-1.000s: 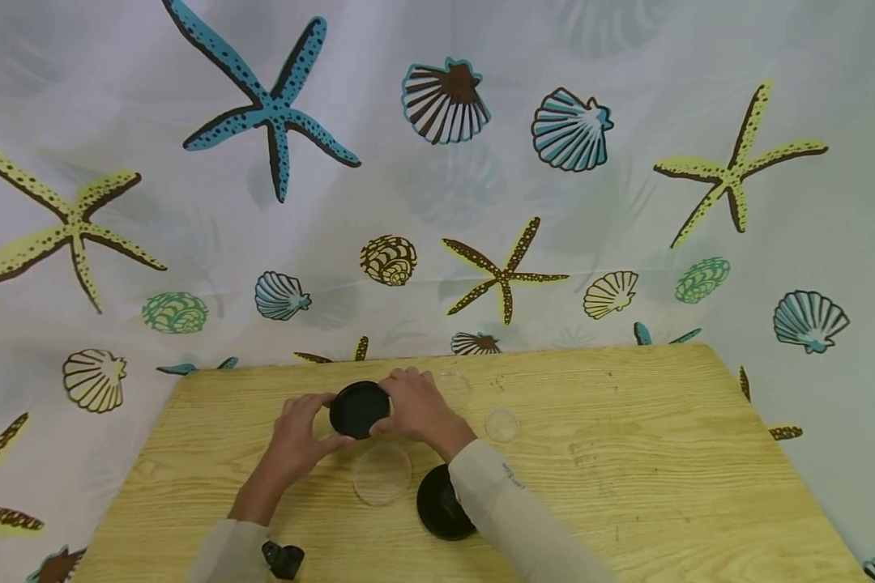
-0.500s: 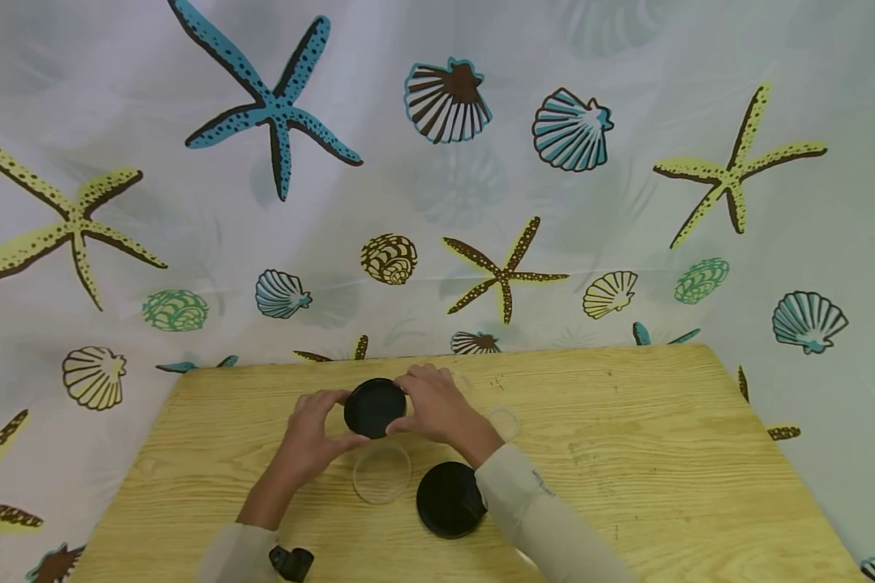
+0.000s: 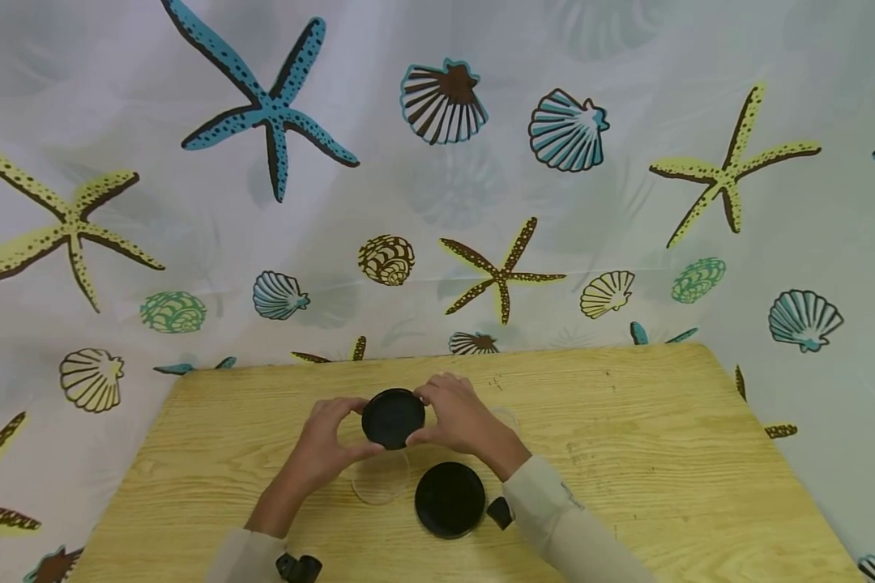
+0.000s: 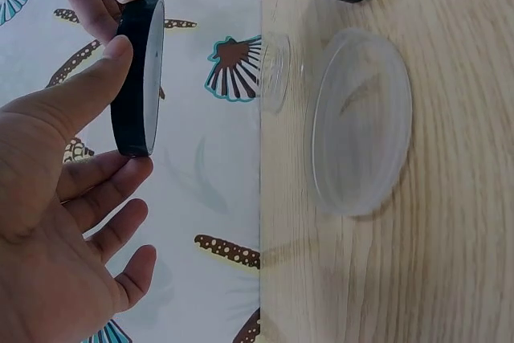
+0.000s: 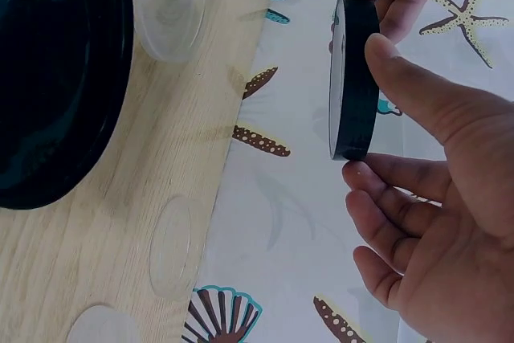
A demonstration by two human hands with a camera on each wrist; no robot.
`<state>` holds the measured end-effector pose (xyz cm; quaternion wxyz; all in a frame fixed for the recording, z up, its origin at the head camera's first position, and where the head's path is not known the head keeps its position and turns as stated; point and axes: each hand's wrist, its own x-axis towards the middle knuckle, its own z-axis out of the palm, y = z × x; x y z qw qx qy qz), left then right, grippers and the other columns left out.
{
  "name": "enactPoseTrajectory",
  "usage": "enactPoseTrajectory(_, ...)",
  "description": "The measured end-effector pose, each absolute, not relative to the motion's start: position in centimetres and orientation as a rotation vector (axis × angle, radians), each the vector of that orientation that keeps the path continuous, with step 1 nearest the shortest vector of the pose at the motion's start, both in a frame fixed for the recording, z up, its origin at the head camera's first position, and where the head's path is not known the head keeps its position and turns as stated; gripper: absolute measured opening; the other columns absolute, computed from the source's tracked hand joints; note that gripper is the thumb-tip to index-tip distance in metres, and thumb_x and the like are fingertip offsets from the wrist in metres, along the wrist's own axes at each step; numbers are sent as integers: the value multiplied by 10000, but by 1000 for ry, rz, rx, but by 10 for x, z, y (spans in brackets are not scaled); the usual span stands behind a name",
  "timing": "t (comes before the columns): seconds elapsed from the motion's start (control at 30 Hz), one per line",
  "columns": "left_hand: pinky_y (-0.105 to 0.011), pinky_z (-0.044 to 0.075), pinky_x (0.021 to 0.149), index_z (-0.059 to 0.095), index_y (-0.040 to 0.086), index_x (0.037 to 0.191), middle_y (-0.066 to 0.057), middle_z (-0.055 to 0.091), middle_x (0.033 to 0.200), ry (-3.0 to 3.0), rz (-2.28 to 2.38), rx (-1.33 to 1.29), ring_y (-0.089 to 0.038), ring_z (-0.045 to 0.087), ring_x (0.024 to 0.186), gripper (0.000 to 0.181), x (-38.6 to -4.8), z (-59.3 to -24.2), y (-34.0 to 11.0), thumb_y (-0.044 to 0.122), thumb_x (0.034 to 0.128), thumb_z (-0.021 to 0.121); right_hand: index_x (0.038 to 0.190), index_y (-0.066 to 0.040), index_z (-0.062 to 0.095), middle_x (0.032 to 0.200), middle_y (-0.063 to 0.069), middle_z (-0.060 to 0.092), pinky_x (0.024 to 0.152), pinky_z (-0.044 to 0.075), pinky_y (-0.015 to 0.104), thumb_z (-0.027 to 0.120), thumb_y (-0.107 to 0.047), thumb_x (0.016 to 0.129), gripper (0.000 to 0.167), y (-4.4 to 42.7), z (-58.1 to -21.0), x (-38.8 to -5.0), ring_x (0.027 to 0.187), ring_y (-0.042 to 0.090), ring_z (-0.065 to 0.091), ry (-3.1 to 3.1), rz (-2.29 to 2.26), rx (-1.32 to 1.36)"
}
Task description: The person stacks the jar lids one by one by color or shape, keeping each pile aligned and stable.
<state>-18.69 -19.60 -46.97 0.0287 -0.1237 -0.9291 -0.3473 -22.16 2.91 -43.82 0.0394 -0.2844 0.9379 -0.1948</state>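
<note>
Between both hands, raised above the wooden table, is a black round lid. My left hand pinches its left edge between thumb and fingers, and my right hand pinches its right edge. In the left wrist view the lid appears edge-on, with a pale face towards the table side; my left hand has its other fingers spread below. The right wrist view shows the lid edge-on too, gripped by my right hand at the rim.
A larger black disc lies on the table below the hands. Clear round lids rest nearby, one left of the disc and another in the right wrist view. A patterned curtain hangs behind the table.
Both hands have moved to the right with the black lid between them. The larger black disc, partly covered by my right sleeve before, now shows whole.
</note>
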Motion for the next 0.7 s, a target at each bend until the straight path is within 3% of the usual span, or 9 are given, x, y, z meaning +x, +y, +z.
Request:
enactPoseTrajectory(0.2,-540,402,960,576,74,1248,-88,603,1182,-2871,-1107,-396,-302,441,1197,615,-186,-471,-190,287,726,820,1225,-121,610,1061,-2,602,970,381,427,759,-490,747,622,38,-440,-219,1095,192,533,2900,-578,-906)
enactPoseTrajectory(0.7,-520,414,946,615,96,1196,-56,626,1130,-2876,-1103,-456,-278,472,1158,565,-180,-475,-175,303,713,823,1235,-123,605,1068,3,596,892,379,402,772,-461,747,617,58,-446,-206,1009,181,536,2863,-667,-865)
